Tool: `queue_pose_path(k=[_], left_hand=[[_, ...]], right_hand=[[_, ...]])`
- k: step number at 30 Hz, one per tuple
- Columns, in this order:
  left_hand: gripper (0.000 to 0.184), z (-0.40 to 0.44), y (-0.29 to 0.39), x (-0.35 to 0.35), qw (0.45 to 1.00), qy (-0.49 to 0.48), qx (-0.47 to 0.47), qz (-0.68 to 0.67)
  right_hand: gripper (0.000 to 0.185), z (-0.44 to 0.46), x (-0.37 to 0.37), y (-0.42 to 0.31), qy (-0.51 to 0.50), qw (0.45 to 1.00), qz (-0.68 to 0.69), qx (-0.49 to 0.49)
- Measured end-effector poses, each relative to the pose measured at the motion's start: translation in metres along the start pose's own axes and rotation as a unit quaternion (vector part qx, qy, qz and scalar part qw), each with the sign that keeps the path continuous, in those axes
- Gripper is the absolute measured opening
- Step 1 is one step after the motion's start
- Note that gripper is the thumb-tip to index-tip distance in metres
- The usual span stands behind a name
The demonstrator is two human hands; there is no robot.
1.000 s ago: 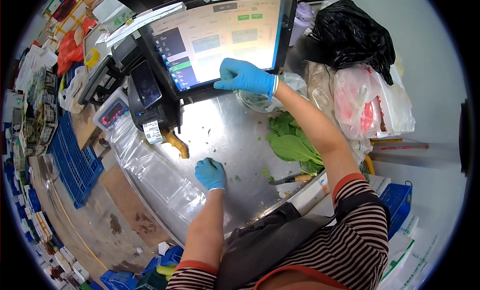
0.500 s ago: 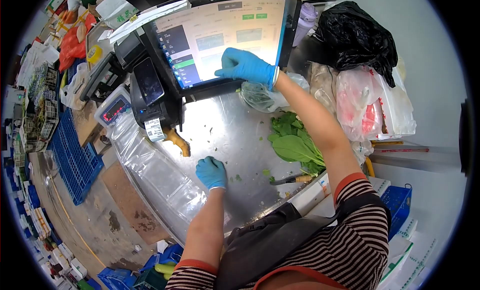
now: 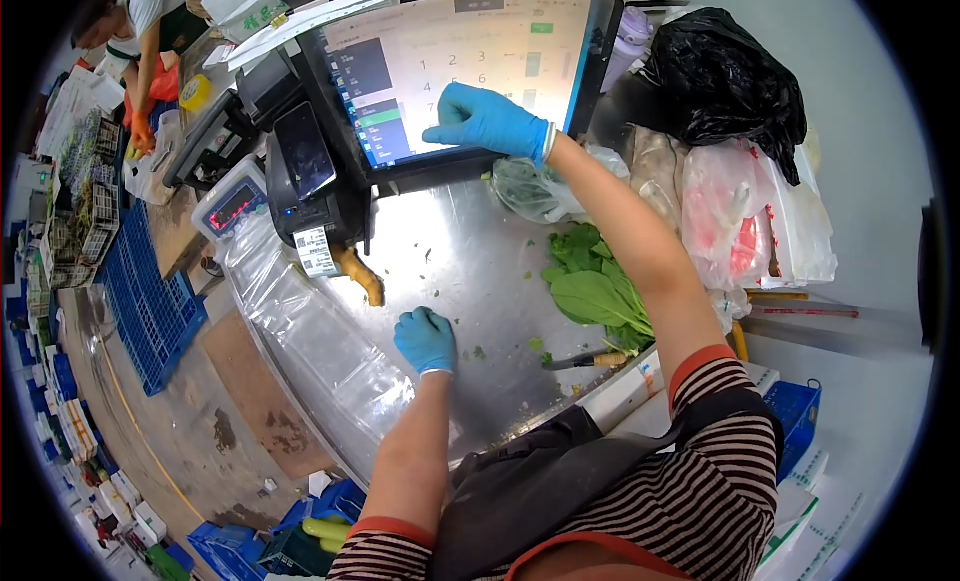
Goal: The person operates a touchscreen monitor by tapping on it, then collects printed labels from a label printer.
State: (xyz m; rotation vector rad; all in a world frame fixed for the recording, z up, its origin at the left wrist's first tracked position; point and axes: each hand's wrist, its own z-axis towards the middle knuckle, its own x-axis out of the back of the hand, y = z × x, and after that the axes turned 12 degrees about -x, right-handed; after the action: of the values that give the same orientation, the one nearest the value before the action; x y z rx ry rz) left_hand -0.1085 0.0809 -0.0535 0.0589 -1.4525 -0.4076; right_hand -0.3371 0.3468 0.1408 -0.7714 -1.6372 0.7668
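As the head view looks down, here's the blue-gloved right hand (image 3: pixel 490 121), one finger out, others curled, palm hidden, anything held impossible to tell; right behind it, the wide black-framed glowing screen (image 3: pixel 465 61)! Lower and leftward, the blue-gloved left hand (image 3: pixel 424 340) rests loosely curled, contents unseen, a knobbly brown root (image 3: pixel 362 278) just beyond.

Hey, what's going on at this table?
A person's gloved right hand is held at a screen showing number keys; whether it touches is unclear. The left hand rests on the metal table. Leafy greens and a knife lie to its right, with what looks like ginger by the label printer.
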Motion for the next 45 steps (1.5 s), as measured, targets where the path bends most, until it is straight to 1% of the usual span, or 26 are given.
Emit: queue_pose_path(k=[1, 5, 6, 9, 10, 13, 14, 15, 18, 21, 25, 26, 29, 30, 33, 38, 41, 45], left_hand=[[0.012, 0.0, 0.0, 0.0, 1.0, 0.003, -0.001, -0.004], [0.011, 0.0, 0.0, -0.001, 1.0, 0.004, -0.007, 0.0], [0.011, -0.001, -0.001, -0.002, 1.0, 0.003, -0.007, 0.001], [0.011, -0.001, -0.001, -0.004, 1.0, -0.004, -0.007, 0.008], [0.011, 0.0, -0.001, -0.003, 1.0, -0.008, -0.006, 0.012], [0.011, 0.0, 0.001, 0.0, 1.0, 0.001, -0.004, 0.0], [0.011, 0.0, 0.001, -0.001, 1.0, 0.001, -0.005, -0.002], [0.011, 0.0, 0.0, -0.001, 1.0, -0.001, -0.006, -0.003], [0.012, 0.0, -0.001, -0.002, 1.0, -0.01, -0.006, -0.002], [0.012, -0.002, -0.003, -0.005, 1.0, -0.003, -0.015, -0.002], [0.013, -0.003, -0.002, -0.006, 1.0, -0.001, -0.012, 0.007], [0.013, -0.002, -0.002, -0.006, 1.0, -0.004, -0.012, 0.007], [0.014, -0.002, -0.002, -0.003, 1.0, -0.012, -0.002, 0.01], [0.014, 0.0, -0.001, -0.002, 1.0, -0.017, 0.001, 0.009], [0.013, 0.001, 0.0, -0.001, 1.0, -0.014, 0.008, -0.002], [0.012, 0.001, -0.001, 0.002, 1.0, -0.01, 0.01, -0.012], [0.011, 0.002, 0.001, 0.004, 1.0, -0.018, 0.016, -0.018], [0.011, 0.002, -0.001, 0.002, 1.0, -0.015, 0.013, -0.015]], right_hand=[[0.042, 0.0, -0.003, -0.004, -0.003, 1.0, 0.002, -0.003], [0.041, 0.023, -0.012, -0.012, -0.003, 0.999, 0.001, 0.034], [0.042, 0.028, -0.013, -0.015, 0.002, 0.999, 0.02, 0.039], [0.042, 0.044, -0.016, -0.017, 0.023, 0.999, 0.01, 0.046], [0.041, 0.037, -0.015, -0.019, 0.013, 1.0, 0.014, 0.024], [0.04, 0.011, -0.024, -0.011, 0.02, 0.999, -0.011, 0.044], [0.04, -0.001, -0.026, -0.008, -0.01, 1.0, 0.016, 0.008], [0.046, -0.008, -0.029, 0.003, -0.019, 1.0, 0.01, -0.006], [0.043, -0.029, -0.031, 0.036, -0.061, 0.994, 0.054, -0.073], [0.037, -0.037, -0.026, 0.067, -0.003, 0.997, 0.019, -0.074], [0.037, -0.029, -0.012, 0.088, 0.054, 0.994, 0.015, -0.099], [0.037, -0.027, -0.008, 0.093, 0.051, 0.993, 0.042, -0.102], [0.044, -0.029, -0.009, 0.089, 0.017, 0.992, 0.049, -0.118], [0.043, -0.035, -0.009, 0.079, 0.007, 0.992, 0.046, -0.114], [0.032, -0.043, -0.019, 0.073, -0.011, 0.996, 0.054, -0.066], [0.034, -0.047, -0.032, 0.057, -0.06, 0.991, 0.071, -0.092], [0.037, -0.05, -0.041, 0.058, -0.07, 0.989, 0.106, -0.076], [0.037, -0.05, -0.044, 0.05, -0.085, 0.988, 0.105, -0.075]])
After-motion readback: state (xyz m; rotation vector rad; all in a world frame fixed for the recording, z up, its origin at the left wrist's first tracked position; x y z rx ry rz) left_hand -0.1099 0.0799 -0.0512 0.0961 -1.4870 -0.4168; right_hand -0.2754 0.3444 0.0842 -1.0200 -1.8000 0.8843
